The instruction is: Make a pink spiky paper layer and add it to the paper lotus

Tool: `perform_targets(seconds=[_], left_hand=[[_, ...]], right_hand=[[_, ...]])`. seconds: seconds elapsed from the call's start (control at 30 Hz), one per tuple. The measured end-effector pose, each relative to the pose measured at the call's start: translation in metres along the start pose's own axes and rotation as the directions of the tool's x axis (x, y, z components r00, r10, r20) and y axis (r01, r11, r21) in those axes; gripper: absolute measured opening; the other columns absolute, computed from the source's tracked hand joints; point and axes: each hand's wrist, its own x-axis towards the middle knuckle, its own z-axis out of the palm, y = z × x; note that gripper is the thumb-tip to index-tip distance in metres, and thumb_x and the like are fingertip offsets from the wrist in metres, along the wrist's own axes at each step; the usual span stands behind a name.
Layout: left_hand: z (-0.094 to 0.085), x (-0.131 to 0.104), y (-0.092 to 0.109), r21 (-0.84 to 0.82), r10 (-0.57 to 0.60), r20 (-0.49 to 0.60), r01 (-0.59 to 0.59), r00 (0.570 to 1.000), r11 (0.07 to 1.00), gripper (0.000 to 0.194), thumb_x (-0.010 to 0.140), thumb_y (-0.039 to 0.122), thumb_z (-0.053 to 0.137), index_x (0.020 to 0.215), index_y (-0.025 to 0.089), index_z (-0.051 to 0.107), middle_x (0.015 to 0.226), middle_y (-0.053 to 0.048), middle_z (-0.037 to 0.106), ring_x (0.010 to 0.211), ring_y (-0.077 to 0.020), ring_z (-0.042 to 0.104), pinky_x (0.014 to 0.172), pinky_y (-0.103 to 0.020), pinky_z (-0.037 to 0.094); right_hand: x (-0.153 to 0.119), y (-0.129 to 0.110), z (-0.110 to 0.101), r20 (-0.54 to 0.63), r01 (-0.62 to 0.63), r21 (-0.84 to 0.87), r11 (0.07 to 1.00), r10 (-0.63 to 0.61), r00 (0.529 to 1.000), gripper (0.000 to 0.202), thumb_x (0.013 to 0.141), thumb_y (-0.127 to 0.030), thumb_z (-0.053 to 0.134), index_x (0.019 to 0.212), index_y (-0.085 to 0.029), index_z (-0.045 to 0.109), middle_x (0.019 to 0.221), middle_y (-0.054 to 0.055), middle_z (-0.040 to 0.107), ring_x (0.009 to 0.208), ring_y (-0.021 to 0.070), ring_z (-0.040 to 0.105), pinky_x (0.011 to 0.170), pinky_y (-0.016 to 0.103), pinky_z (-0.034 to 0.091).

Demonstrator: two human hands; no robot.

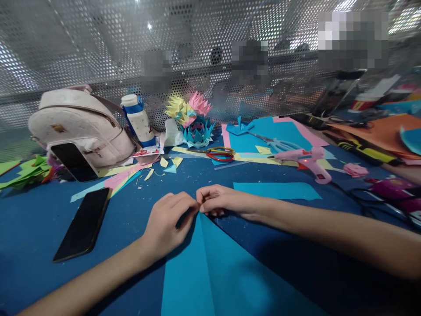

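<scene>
A sheet of blue paper (226, 281) lies before me, with a crease running down from its narrow far tip. Both hands meet at that tip. My left hand (173, 219) pinches it from the left, thumb and fingers pressed together. From the right, my right hand (215, 200) also pinches the tip, its fingers curled; the paper between the fingertips is mostly hidden. Just beyond my right hand lies a blue paper strip (276, 190) on the blue table (131, 219).
Phones (83, 226) lie and lean at left by a pale backpack (79, 123) and a bottle (138, 118). Behind my hands are scissors (220, 153), paper scraps and folded paper flowers (197, 120). A pink glue gun (309, 160) with a cord lies right. Perforated metal (98, 52) rises behind.
</scene>
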Motion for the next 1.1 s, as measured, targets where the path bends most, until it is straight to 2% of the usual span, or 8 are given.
perform_targets(seconds=[0.07, 0.17, 0.23, 0.33, 0.5, 0.83, 1.1], left_hand=[[-0.003, 0.004, -0.002, -0.167, -0.168, 0.057, 0.175, 0.984, 0.970, 0.011, 0.092, 0.017, 0.051, 0.087, 0.017, 0.061, 0.084, -0.002, 0.065, 0.077, -0.0151, 0.057, 0.071, -0.027, 0.039], [-0.006, 0.011, -0.006, -0.328, -0.364, 0.208, 0.415, 0.908, 0.849, 0.013, 0.090, 0.024, 0.055, 0.085, 0.016, 0.063, 0.078, -0.001, 0.063, 0.072, -0.0139, 0.054, 0.068, -0.025, 0.040], [-0.006, 0.013, -0.009, -0.392, -0.408, 0.279, 0.491, 0.869, 0.778, 0.014, 0.087, 0.028, 0.058, 0.084, 0.015, 0.064, 0.075, -0.001, 0.061, 0.069, -0.0134, 0.052, 0.065, -0.024, 0.038], [-0.005, 0.014, -0.012, -0.463, -0.436, 0.335, 0.549, 0.835, 0.696, 0.017, 0.083, 0.031, 0.060, 0.082, 0.014, 0.063, 0.075, -0.001, 0.061, 0.069, -0.0131, 0.052, 0.064, -0.024, 0.038], [-0.004, 0.013, -0.010, -0.465, -0.471, 0.325, 0.572, 0.820, 0.676, 0.020, 0.082, 0.033, 0.060, 0.080, 0.013, 0.064, 0.071, 0.000, 0.058, 0.065, -0.0117, 0.048, 0.061, -0.023, 0.035], [-0.001, 0.010, -0.005, -0.414, -0.474, 0.273, 0.547, 0.837, 0.728, 0.018, 0.085, 0.030, 0.058, 0.079, 0.014, 0.064, 0.070, 0.000, 0.059, 0.064, -0.0122, 0.047, 0.060, -0.023, 0.035], [0.001, 0.007, 0.004, -0.379, -0.393, 0.182, 0.433, 0.901, 0.817, 0.015, 0.090, 0.021, 0.051, 0.077, 0.017, 0.058, 0.074, 0.000, 0.059, 0.072, -0.0137, 0.052, 0.068, -0.024, 0.039]], right_hand=[[0.000, 0.001, -0.001, 0.000, 0.003, 0.020, 1.000, -0.003, 1.000, 0.013, 0.072, -0.026, 0.064, 0.074, -0.017, 0.055, 0.057, -0.006, 0.049, 0.048, 0.0047, 0.039, 0.044, 0.015, 0.026], [0.001, 0.003, -0.004, 0.019, 0.005, 0.039, 0.999, -0.005, 1.000, 0.015, 0.074, -0.028, 0.066, 0.076, -0.016, 0.057, 0.057, -0.005, 0.049, 0.049, 0.0046, 0.040, 0.044, 0.015, 0.027], [0.002, 0.004, -0.005, 0.034, 0.005, 0.042, 0.999, -0.006, 0.999, 0.016, 0.074, -0.029, 0.067, 0.076, -0.016, 0.058, 0.058, -0.005, 0.050, 0.048, 0.0043, 0.040, 0.043, 0.015, 0.027], [0.004, 0.007, -0.007, 0.046, 0.015, 0.038, 0.999, -0.017, 0.999, 0.017, 0.074, -0.029, 0.069, 0.076, -0.016, 0.058, 0.058, -0.005, 0.051, 0.047, 0.0039, 0.040, 0.043, 0.015, 0.028], [0.004, 0.007, -0.007, 0.033, 0.024, 0.015, 1.000, -0.025, 0.999, 0.016, 0.075, -0.029, 0.068, 0.076, -0.016, 0.059, 0.057, -0.005, 0.052, 0.046, 0.0033, 0.040, 0.042, 0.014, 0.028], [0.002, 0.007, -0.004, 0.017, 0.034, -0.008, 0.999, -0.034, 0.999, 0.014, 0.076, -0.026, 0.067, 0.077, -0.017, 0.057, 0.059, -0.006, 0.053, 0.046, 0.0031, 0.039, 0.043, 0.015, 0.027], [0.003, 0.007, -0.003, 0.029, 0.048, 0.012, 0.999, -0.048, 0.998, 0.013, 0.075, -0.025, 0.067, 0.077, -0.016, 0.057, 0.064, -0.005, 0.053, 0.050, 0.0039, 0.039, 0.044, 0.016, 0.027]])
